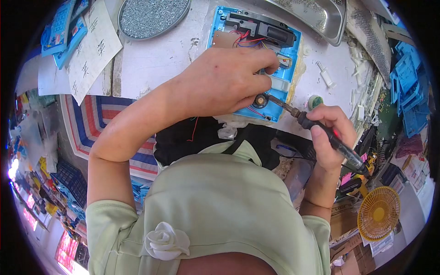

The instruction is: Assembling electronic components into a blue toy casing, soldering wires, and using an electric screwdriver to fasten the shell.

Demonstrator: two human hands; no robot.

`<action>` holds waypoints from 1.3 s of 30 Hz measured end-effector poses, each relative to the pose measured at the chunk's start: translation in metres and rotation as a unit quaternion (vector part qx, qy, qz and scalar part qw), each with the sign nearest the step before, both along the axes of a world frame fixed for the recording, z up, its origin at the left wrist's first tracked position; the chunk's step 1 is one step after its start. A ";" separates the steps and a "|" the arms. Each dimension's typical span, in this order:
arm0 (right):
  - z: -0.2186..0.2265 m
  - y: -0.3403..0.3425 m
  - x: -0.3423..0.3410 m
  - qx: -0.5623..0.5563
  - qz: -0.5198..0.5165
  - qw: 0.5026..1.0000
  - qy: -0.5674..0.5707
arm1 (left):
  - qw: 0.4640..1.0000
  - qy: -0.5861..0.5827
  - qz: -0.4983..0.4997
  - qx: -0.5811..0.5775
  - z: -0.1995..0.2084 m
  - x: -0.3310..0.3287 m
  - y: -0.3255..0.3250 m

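Note:
A light-blue plastic housing (297,43) lies on the white worktop, its inside facing up. It contains a black mechanism (261,30), thin red and blue wires, and a small round black part (261,101) with a brass-coloured centre. My left hand (224,80) reaches across the housing with its fingers curled and pinched; what they grip is hidden. My right hand (333,133) grips a soldering iron (348,156) by its dark handle. The iron's metal tip slants leftward and ends at or just beside the round part, near my left fingertips; contact is hard to tell.
A round dish (137,38) of small metal pieces and a steel tray (338,25) stand at the far side. Right of the housing are a white plastic piece with a spring (326,77) and a small green roll (315,101). Blue plastic parts (408,87) pile up at far right.

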State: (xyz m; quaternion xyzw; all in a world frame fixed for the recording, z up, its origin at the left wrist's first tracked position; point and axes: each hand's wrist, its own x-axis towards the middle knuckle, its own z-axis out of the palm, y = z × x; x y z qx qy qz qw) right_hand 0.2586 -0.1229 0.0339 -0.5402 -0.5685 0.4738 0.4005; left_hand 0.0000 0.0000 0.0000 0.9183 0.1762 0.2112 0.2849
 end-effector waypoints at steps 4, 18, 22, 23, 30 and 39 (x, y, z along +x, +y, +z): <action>0.003 -0.006 -0.001 0.017 -0.053 0.998 0.021 | 1.000 -0.005 0.006 0.000 0.000 0.000 -0.002; 0.078 -0.186 0.128 0.226 -0.521 0.823 -0.025 | 0.999 0.033 0.003 0.004 0.011 0.003 0.003; 0.100 -0.238 0.151 0.247 -0.638 0.716 -0.137 | 1.000 0.022 0.004 0.019 0.016 0.017 -0.002; 0.095 -0.242 0.152 0.247 -0.659 0.695 -0.146 | 0.999 0.033 0.007 0.022 0.020 0.020 -0.004; 0.058 -0.192 0.186 0.185 -0.650 0.727 -0.120 | 1.000 0.025 0.001 0.018 0.018 0.015 -0.004; -0.006 -0.196 0.204 0.048 -0.473 0.821 0.316 | 1.000 0.002 -0.003 0.024 0.015 -0.003 0.006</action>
